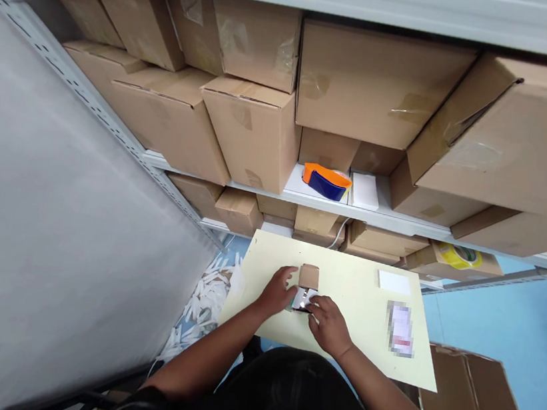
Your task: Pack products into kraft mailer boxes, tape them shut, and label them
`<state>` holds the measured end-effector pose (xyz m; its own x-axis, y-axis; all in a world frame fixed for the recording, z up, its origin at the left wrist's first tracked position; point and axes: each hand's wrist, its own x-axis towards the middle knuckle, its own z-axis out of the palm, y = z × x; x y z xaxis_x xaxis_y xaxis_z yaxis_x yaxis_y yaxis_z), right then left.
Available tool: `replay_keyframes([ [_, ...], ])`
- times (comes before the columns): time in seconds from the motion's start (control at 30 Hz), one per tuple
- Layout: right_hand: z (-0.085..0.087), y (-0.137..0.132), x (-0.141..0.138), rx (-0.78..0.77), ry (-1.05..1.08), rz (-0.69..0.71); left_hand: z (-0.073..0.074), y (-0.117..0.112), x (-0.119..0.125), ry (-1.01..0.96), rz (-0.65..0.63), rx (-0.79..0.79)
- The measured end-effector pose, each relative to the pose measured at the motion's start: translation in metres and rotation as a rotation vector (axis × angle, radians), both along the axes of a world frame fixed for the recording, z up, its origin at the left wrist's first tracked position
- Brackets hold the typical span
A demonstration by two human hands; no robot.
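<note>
A small cardboard box point(309, 277) lies on the pale yellow table point(266, 258) in front of me, its brown lid flap raised at the far side. Inside it shows a white piece point(300, 297) with a small shiny part in the middle, too small to make out. My left hand point(278, 294) grips the box's left side, thumb at the edge and fingers curved. From the right, my right hand point(331, 327) has its fingertips pressed on the right edge of the box and its white contents. The fingers hide part of both edges.
A white stack of cards point(394, 282) and a blurred phone-like object point(401, 329) lie on the table's right. Shelves ahead hold cardboard boxes point(250, 135), an orange and blue tape dispenser point(327, 182) and yellow tape point(461, 256). Paper strips point(205, 297) litter the floor at left.
</note>
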<state>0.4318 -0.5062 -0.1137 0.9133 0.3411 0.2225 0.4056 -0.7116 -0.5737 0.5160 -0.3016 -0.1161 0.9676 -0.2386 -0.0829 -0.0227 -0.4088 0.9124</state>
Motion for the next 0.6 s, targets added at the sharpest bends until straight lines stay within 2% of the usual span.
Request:
replay_keyframes([
  [0.03,-0.001,0.000,0.000,-0.019,-0.010,0.010,-0.001,-0.004,0.010,0.098,0.019,-0.040],
  [0.1,-0.003,0.000,-0.001,-0.040,-0.028,0.017,0.002,-0.011,0.027,0.228,-0.054,-0.169],
  [0.2,-0.006,-0.002,-0.002,-0.046,-0.038,-0.023,0.014,-0.013,0.033,0.174,-0.146,-0.256],
  [0.3,-0.009,-0.004,-0.001,-0.044,-0.017,-0.087,0.027,-0.004,0.021,-0.011,-0.214,-0.119],
  [0.37,-0.010,-0.004,0.000,-0.032,-0.002,-0.112,0.031,0.003,0.010,-0.116,-0.286,-0.026],
  [0.47,-0.012,-0.004,0.003,0.012,0.006,-0.126,0.027,0.011,-0.002,-0.203,-0.354,0.037],
  [0.6,-0.011,-0.003,0.007,0.098,0.034,-0.161,0.017,0.013,-0.005,-0.219,-0.343,0.069],
])
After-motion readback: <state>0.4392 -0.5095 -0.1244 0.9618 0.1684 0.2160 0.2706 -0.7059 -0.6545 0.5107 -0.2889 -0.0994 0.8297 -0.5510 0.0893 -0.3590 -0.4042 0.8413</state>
